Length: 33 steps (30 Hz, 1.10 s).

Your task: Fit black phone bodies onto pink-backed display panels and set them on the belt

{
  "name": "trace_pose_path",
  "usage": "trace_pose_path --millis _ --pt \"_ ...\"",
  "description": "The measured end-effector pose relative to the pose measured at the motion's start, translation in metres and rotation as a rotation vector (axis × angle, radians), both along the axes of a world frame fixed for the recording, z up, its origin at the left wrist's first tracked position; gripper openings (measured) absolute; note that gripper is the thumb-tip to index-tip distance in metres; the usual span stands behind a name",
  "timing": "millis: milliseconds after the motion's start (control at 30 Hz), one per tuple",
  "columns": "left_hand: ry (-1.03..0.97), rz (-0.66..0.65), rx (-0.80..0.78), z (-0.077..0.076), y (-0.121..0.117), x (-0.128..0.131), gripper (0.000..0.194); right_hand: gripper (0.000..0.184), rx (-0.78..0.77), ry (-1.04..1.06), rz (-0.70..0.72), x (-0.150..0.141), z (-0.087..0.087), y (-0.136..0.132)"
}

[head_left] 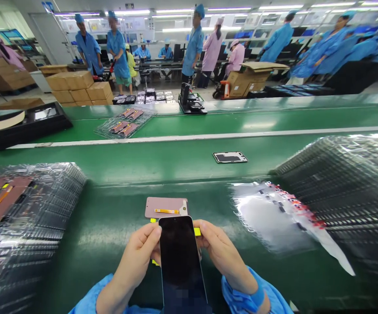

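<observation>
A dark, glossy phone point(180, 257) is tilted up in front of me, its lower end running out of view at the bottom. My left hand point(139, 253) is closed on its left edge, thumb at the upper corner and fingers partly behind. On the opposite side, my right hand point(223, 250) grips near the top right edge, thumb against a yellow tab point(197, 232). More yellow tabs point(154, 263) show beside the left fingers. Just beyond the phone lies a pinkish panel point(151, 208) with an orange flex cable, its near edge partly covered.
Stacked clear trays stand left point(67, 187) and right point(349, 161). Clear film sheets point(264, 218) with red marks lie right. Beyond are a phone back piece point(230, 157), a parts tray point(123, 123), a black stand point(190, 102) and a black bin point(54, 120). People work behind.
</observation>
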State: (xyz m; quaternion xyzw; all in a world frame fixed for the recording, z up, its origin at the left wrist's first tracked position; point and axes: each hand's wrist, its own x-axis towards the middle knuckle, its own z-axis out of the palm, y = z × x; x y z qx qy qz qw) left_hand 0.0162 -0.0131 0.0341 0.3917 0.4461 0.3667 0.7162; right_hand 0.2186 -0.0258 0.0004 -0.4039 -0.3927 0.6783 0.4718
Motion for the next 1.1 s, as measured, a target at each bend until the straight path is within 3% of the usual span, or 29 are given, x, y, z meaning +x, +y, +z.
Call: trace_pose_path --millis 100,200,400,533,600,700,900,1033,1100 --pt "-0.019 0.07 -0.004 -0.003 0.002 -0.002 0.039 0.047 0.053 -0.071 0.124 0.005 0.0 -0.002" --pt "-0.032 0.076 -0.012 -0.003 0.004 -0.004 0.039 0.039 0.097 -0.144 0.146 0.006 0.0 -0.003" --pt "-0.165 -0.134 -0.104 0.004 0.023 -0.012 0.045 0.042 0.044 -0.169 0.132 -0.001 0.001 0.001" --pt "-0.031 -0.223 -0.17 0.009 0.061 -0.017 0.044 0.048 0.071 -0.252 0.171 0.004 -0.005 0.013" --pt "0.027 -0.154 -0.112 0.01 0.088 -0.02 0.038 0.048 0.213 -0.461 0.085 0.011 -0.012 0.02" --pt "0.044 0.062 0.0 0.008 0.137 -0.024 0.03 0.037 0.479 -0.857 -0.061 0.019 -0.023 0.027" --pt "0.204 0.543 0.144 -0.015 0.23 -0.04 0.028 0.021 0.792 -1.052 0.095 0.001 -0.034 0.015" --pt "0.461 0.728 0.205 -0.031 0.253 -0.063 0.038 0.052 1.042 -1.304 0.206 -0.02 -0.049 -0.002" --pt "0.613 0.768 0.257 -0.037 0.253 -0.074 0.042 0.052 1.151 -1.413 0.19 -0.025 -0.06 -0.01"
